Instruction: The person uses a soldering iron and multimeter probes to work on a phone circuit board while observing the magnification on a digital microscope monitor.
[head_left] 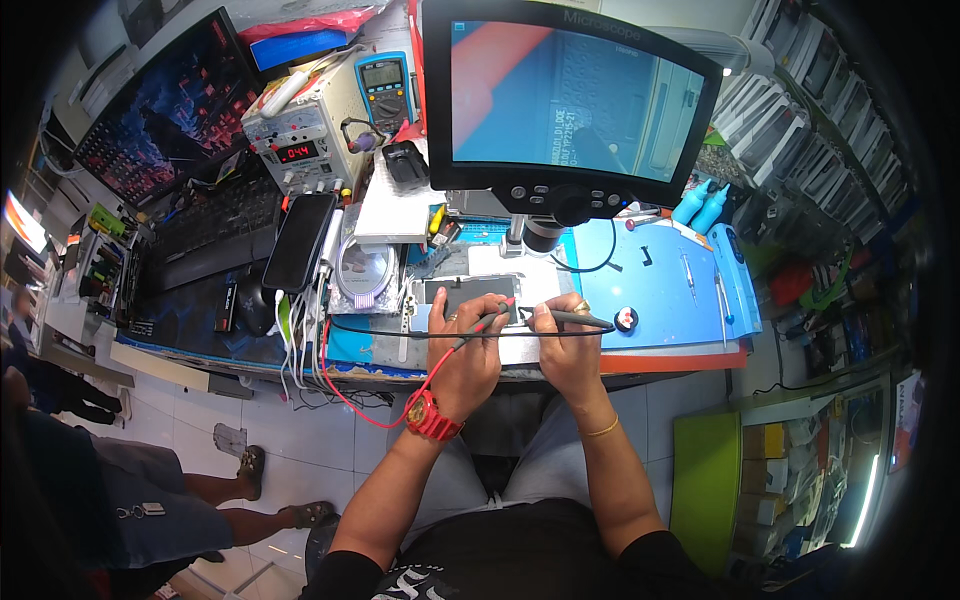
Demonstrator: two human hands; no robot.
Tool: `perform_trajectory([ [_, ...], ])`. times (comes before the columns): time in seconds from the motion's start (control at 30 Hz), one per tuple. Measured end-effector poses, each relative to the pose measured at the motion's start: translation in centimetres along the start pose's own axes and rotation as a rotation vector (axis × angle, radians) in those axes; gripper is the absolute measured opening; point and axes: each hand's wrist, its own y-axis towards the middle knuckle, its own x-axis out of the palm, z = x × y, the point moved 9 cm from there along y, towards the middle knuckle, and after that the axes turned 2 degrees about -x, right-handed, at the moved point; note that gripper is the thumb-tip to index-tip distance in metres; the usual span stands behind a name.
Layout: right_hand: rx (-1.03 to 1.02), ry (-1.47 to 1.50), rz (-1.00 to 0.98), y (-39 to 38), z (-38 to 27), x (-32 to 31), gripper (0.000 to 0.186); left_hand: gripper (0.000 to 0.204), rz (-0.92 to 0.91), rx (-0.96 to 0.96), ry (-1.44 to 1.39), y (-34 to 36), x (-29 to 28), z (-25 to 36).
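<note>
Red trim is marking the grey test probe [486,324] that the left hand [465,352] is grasping between its fingers, the tip pointing right and far. To its right, the right hand [570,350] is grasping a black probe [582,319], its tip pointing left. Both tips are hovering at or just over the right end of a dark flat device [465,290], which is lying on the bench just far of the left hand; I cannot tell whether they are touching it. A black lead [420,333] is running left across the hands, and a red lead [345,398] is looping near and left. On the right, a blue mat [655,295] is carrying a small round container [626,319] and tweezers [690,278]. Farther right, 2 blue bottles [700,206] are lying side by side. On the far side, a microscope screen [575,105] is showing a magnified fingertip. To its left, a blue multimeter [385,88] is standing beside a power supply [305,140]. A dark phone [300,242] is lying near that supply.
</note>
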Motion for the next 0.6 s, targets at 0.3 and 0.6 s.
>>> perform_trajectory([
  [0.3, 0.037, 0.025, 0.0, -0.06, 0.27, 0.03, 0.012, 0.008, -0.003, 0.003, 0.01, -0.01, 0.02, 0.0],
  [0.6, 0.014, 0.023, 0.006, 0.01, -0.06, -0.11, 0.011, 0.008, -0.003, -0.004, 0.009, 0.01, 0.03, -0.03],
])
